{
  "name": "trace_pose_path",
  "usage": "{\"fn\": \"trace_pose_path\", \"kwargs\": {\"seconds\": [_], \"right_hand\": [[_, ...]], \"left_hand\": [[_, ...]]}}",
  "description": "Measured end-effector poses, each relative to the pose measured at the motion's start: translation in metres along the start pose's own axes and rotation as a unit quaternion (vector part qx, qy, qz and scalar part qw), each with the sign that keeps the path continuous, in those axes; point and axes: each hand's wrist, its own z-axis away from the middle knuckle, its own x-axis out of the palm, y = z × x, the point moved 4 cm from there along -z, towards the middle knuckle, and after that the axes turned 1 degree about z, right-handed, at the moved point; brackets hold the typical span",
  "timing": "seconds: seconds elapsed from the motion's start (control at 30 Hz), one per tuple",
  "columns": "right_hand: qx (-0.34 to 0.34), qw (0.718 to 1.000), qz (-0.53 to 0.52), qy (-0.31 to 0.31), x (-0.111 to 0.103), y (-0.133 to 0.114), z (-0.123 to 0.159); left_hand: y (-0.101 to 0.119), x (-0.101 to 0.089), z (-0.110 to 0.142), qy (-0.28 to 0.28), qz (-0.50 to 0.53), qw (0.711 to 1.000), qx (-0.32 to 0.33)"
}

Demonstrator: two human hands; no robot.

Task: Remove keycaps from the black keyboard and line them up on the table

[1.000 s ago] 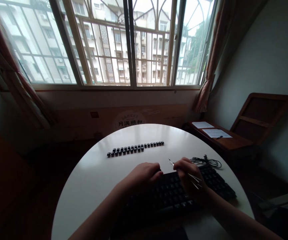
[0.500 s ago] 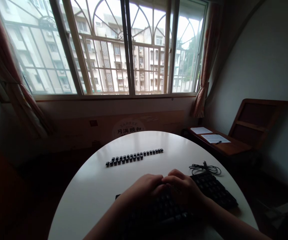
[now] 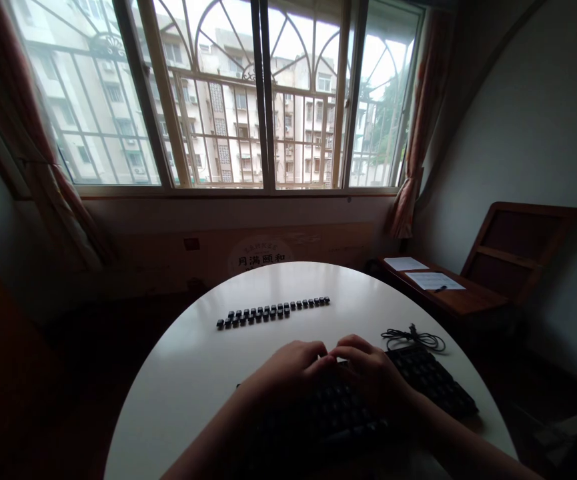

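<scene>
A black keyboard (image 3: 425, 377) lies near the front of a round white table (image 3: 178, 380), partly covered by my hands and forearms. My left hand (image 3: 293, 363) and my right hand (image 3: 368, 367) meet above its back edge, fingertips together in a pinch. Whatever they hold between them is too small and dark to make out. Beyond my hands, several loose black keycaps (image 3: 253, 318) stand in two rows on the tabletop.
A coiled black cable (image 3: 413, 339) lies behind the keyboard's right part. Right of the table, a brown wooden bench (image 3: 448, 301) holds sheets of paper (image 3: 435, 281) and a pen (image 3: 440, 289). A barred window and curtains (image 3: 411, 193) are at the back.
My joined hands have risen slightly, and a small gap now shows between the fingers. The whole view has shifted a little. The keycaps and keyboard stay in place on the table.
</scene>
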Motion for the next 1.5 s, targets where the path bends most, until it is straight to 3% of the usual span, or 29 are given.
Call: {"fn": "trace_pose_path", "kwargs": {"seconds": [0.13, 0.33, 0.57, 0.67, 0.83, 1.0, 1.1, 1.3, 1.5], "right_hand": [[0.083, 0.995, 0.016, -0.052, 0.003, 0.013, 0.001], [0.152, 0.981, 0.099, -0.075, 0.007, 0.038, 0.005], [0.142, 0.969, 0.190, -0.068, -0.003, 0.039, -0.002], [0.139, 0.959, 0.216, -0.118, 0.000, 0.039, -0.014], [0.170, 0.929, 0.234, -0.229, 0.025, 0.060, -0.056], [0.193, 0.916, 0.240, -0.259, 0.056, 0.094, -0.109], [0.193, 0.919, 0.226, -0.260, 0.071, 0.108, -0.125], [0.187, 0.928, 0.194, -0.256, 0.093, 0.118, -0.114], [0.196, 0.938, 0.192, -0.211, 0.091, 0.124, -0.105]], "left_hand": [[-0.035, -0.013, 0.004, 0.057, -0.127, 0.986, -0.097], [-0.065, -0.010, 0.010, -0.050, -0.142, 0.979, -0.139], [-0.066, -0.005, 0.009, -0.073, -0.136, 0.978, -0.139], [-0.070, -0.004, 0.009, -0.075, -0.127, 0.978, -0.145], [-0.073, -0.002, 0.009, -0.077, -0.118, 0.980, -0.143], [-0.075, -0.002, 0.009, -0.064, -0.117, 0.982, -0.135], [-0.074, -0.004, 0.011, -0.064, -0.107, 0.983, -0.134], [-0.068, -0.006, 0.014, -0.106, -0.108, 0.979, -0.135], [-0.067, -0.005, 0.013, -0.117, -0.109, 0.977, -0.138]]}}
